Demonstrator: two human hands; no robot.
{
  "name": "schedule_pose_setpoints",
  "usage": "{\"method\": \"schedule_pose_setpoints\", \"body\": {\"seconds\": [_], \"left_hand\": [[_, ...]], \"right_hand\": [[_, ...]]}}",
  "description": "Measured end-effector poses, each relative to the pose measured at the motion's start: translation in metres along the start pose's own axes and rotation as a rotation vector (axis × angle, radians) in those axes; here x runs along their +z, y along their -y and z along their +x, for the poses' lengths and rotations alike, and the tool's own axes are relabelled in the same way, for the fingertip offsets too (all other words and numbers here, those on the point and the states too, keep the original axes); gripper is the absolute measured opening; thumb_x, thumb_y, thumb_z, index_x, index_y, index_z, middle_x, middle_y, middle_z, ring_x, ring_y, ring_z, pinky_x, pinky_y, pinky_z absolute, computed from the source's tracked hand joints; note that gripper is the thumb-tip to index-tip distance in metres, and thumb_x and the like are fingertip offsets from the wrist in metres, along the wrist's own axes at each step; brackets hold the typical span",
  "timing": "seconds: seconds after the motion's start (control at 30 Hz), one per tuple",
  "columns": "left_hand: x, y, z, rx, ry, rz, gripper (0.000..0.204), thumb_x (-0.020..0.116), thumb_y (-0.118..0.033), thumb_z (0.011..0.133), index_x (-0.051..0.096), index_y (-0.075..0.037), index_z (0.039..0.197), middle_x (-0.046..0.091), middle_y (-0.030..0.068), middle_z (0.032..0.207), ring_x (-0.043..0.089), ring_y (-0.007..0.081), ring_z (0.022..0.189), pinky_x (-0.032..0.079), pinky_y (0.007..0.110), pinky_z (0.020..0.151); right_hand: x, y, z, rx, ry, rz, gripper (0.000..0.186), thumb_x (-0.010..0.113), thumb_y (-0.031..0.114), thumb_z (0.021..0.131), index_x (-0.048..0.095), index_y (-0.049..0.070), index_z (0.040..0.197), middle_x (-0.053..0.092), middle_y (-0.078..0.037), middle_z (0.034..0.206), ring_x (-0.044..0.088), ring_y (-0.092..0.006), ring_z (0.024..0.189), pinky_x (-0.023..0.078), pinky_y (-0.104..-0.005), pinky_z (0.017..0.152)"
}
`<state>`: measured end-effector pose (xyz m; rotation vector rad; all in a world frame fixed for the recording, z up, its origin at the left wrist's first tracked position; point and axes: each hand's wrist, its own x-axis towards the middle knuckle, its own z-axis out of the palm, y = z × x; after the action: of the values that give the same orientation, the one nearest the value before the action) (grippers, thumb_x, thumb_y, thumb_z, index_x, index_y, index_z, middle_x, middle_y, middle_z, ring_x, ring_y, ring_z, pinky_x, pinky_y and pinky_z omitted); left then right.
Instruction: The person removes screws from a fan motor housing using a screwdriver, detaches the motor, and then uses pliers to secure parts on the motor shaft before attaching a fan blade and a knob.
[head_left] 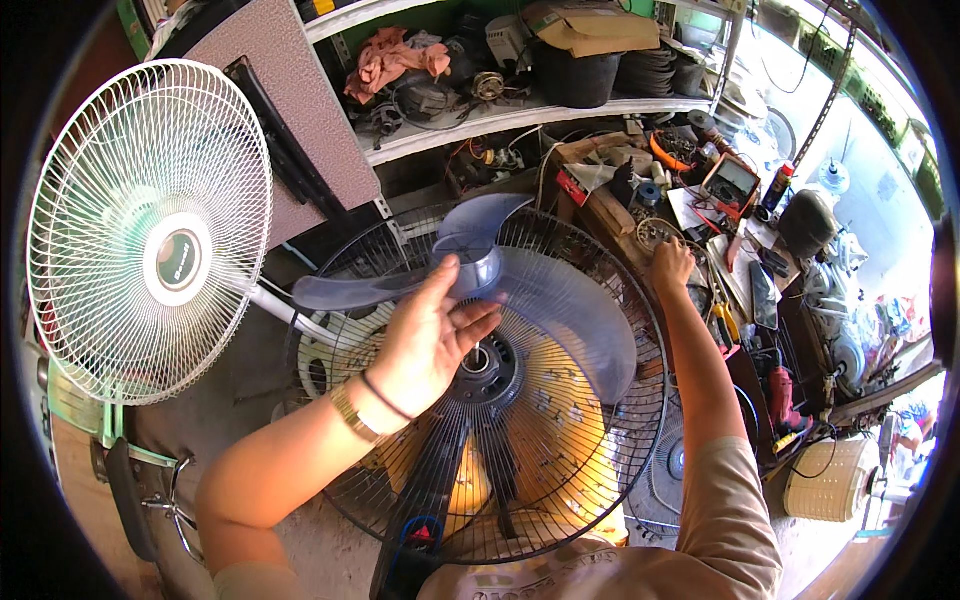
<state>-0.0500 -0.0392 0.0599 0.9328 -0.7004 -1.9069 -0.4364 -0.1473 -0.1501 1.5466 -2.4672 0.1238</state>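
The fan blade (575, 310) lies just beyond the left hand (435, 330), its broad side sweeping right and near; thumb and fingers (478, 325) stand apart. The right hand (673, 266) is farther, at the bench (607, 212), grip unclear.

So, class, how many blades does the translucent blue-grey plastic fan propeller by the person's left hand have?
3: an upper blade curving to the right, a left blade reaching left, and a right blade sweeping downward. None seems hidden.
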Motion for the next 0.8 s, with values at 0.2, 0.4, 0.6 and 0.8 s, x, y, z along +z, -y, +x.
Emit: {"method": "schedule_pose_setpoints", "body": {"seconds": [0.2,0.4,0.6,0.8], "left_hand": [[-0.003,-0.013,0.025,-0.156,-0.067,0.110,0.029,0.063,-0.030,0.091,0.055,-0.010,0.110,0.061,0.0042,0.103,0.059,0.0162,0.094,0.051,0.029,0.070],[-0.032,-0.017,0.035,-0.436,0.058,0.425,0.031,0.062,-0.035,0.090,0.057,-0.013,0.110,0.060,-0.0033,0.098,0.053,0.0082,0.083,0.042,0.024,0.067],[-0.027,-0.021,0.015,0.195,0.047,0.921,0.035,0.065,-0.022,0.090,0.056,-0.008,0.121,0.059,-0.0017,0.099,0.053,0.0061,0.083,0.045,0.022,0.069],[0.019,-0.031,0.008,0.710,0.202,1.104,0.019,0.072,-0.012,0.082,0.068,-0.005,0.100,0.065,0.0009,0.086,0.053,0.0074,0.071,0.045,0.022,0.067]], "right_hand": [[0.011,-0.017,0.006,-0.017,-0.003,-0.085,0.019,0.053,0.017,0.087,0.071,0.012,0.092,0.062,-0.006,0.105,0.063,-0.0278,0.098,0.050,-0.0413,0.080],[0.018,-0.033,0.009,-0.017,-0.006,-0.145,0.020,0.053,0.017,0.088,0.071,0.009,0.093,0.064,-0.009,0.105,0.063,-0.0293,0.098,0.051,-0.0424,0.078],[-0.043,-0.054,0.007,-0.012,-0.134,0.466,0.016,0.064,0.022,0.083,0.071,0.008,0.085,0.067,-0.011,0.087,0.066,-0.0288,0.074,0.050,-0.0379,0.063],[-0.247,0.029,-0.065,-0.570,0.314,1.346,0.017,0.071,0.016,0.084,0.066,-0.001,0.087,0.064,-0.001,0.082,0.057,-0.0083,0.078,0.046,-0.0259,0.072]]}}
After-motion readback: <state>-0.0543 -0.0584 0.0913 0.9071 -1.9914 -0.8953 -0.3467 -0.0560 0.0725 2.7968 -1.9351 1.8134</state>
